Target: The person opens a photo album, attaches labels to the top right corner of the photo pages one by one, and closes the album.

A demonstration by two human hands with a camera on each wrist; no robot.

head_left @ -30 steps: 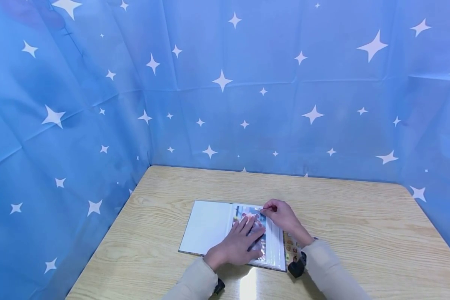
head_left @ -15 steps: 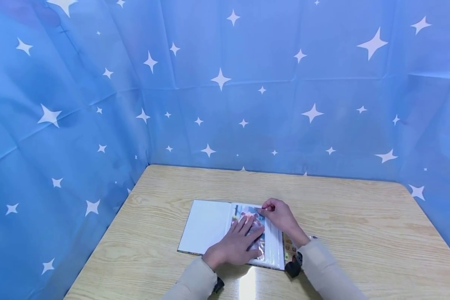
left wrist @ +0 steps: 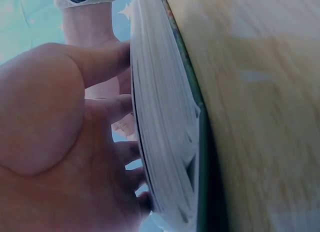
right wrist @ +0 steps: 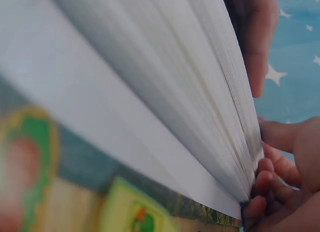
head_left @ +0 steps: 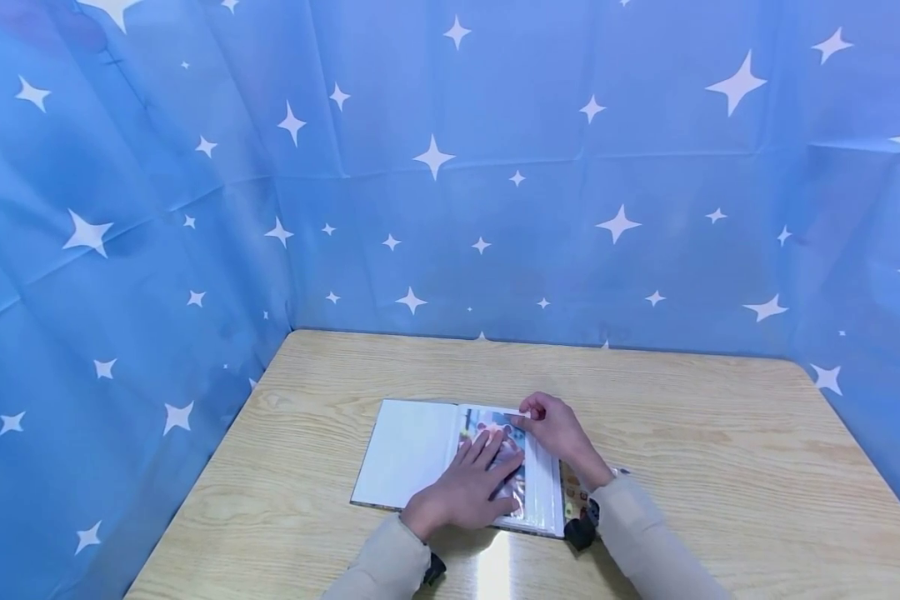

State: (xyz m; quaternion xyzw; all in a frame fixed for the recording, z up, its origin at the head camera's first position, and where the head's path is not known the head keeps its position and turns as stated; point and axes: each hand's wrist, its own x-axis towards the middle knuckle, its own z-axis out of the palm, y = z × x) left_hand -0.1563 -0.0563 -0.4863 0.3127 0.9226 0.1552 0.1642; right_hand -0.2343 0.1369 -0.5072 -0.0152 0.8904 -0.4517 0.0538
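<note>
Left hand [head_left: 461, 496] spread on photo [head_left: 489, 419] | right hand [head_left: 557, 429] curled at album [head_left: 408, 450], pinch unclear | wrist views only: stacked pages [left wrist: 157, 107]

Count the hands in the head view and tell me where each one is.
2. The left hand lies spread over the picture in the open album; the right hand is at the picture's upper right corner. Both show plainly.

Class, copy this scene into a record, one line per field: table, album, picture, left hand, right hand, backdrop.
Table: wood-grain top
Album: open on the table
Picture: on the right-hand page, partly covered
Left hand: spread over the picture
Right hand: at the picture's top right corner; grip unclear
Backdrop: blue, white stars
</note>
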